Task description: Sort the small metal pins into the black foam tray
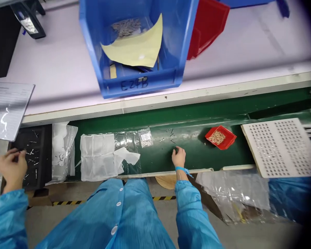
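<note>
Pins (171,135) lie loose on the green belt (197,152), just beyond the right hand (178,157), whose fingers curl down onto the belt; whether they pinch anything I cannot tell. Right of the pins sits a red tray (220,137). Far left of them, the left hand (11,167) pinches something small over a black tray (38,152).

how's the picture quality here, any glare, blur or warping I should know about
Head view: glare streaks the clear sleeve over the paper sheet and the plastic bags; the blue bin and bench edge bow from lens distortion; the right corners darken to black; the left hand is slightly soft, the right hand sharper on the green belt.
</note>
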The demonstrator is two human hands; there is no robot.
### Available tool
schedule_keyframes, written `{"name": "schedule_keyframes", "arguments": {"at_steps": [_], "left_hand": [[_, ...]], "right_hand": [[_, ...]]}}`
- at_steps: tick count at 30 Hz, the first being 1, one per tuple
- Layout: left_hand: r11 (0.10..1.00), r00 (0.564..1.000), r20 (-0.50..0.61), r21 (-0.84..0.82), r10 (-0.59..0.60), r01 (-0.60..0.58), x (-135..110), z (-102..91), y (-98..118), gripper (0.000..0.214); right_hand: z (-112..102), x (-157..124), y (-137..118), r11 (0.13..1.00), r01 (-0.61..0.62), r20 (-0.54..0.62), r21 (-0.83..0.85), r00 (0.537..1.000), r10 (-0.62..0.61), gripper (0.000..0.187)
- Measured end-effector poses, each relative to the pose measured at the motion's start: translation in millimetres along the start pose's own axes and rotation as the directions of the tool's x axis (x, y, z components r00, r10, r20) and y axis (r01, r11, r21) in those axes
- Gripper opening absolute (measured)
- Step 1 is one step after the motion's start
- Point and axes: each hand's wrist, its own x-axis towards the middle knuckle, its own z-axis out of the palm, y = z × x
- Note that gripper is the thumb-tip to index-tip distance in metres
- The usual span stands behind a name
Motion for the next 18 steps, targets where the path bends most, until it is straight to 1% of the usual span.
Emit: {"name": "schedule_keyframes", "arguments": {"at_steps": [1, 4, 7, 9, 11, 13, 15, 18], "left_hand": [[0.999, 0.999, 0.014, -0.019, 0.032, -0.032, -27.3, 0.5, -0.4, 0.034], [0.996, 0.978, 0.186, -0.030, 0.090, -0.086, -107.2, 3.4, 5.1, 0.036], [0.993, 0.909, 0.401, -0.051, 0.116, -0.104, -173.6, 5.9, 16.7, 0.043], [0.995, 0.856, 0.507, -0.059, 0.104, -0.086, -206.7, 7.2, 24.9, 0.047], [0.997, 0.816, 0.573, -0.057, 0.077, -0.054, -230.5, 8.4, 32.2, 0.051], [0.998, 0.791, 0.610, -0.051, 0.047, -0.020, -245.4, 9.7, 38.7, 0.054], [0.999, 0.777, 0.630, -0.043, 0.017, 0.014, -252.5, 11.5, 44.7, 0.056], [0.997, 0.767, 0.642, -0.046, -0.013, 0.055, -253.0, 16.2, 54.0, 0.057]], "right_hand": [[3.5, 11.7, 0.2, 1.000, 0.020, -0.011, 0.003, 1.000, -0.020, 0.045], [12.0, 39.0, 0.1, 0.998, 0.069, -0.006, 0.008, 0.998, -0.069, 0.043], [19.9, 56.0, -2.8, 0.989, 0.146, 0.085, 0.027, 0.985, -0.148, 0.038], [25.9, 64.1, -7.4, 0.974, 0.218, 0.174, 0.057, 0.959, -0.225, 0.035], [31.5, 71.1, -13.3, 0.957, 0.277, 0.244, 0.086, 0.926, -0.289, 0.034], [35.3, 76.8, -19.0, 0.944, 0.315, 0.283, 0.099, 0.900, -0.330, 0.034], [36.3, 80.3, -23.2, 0.933, 0.346, 0.309, 0.100, 0.881, -0.360, 0.033], [32.5, 80.1, -26.0, 0.916, 0.388, 0.340, 0.098, 0.852, -0.398, 0.031]]}}
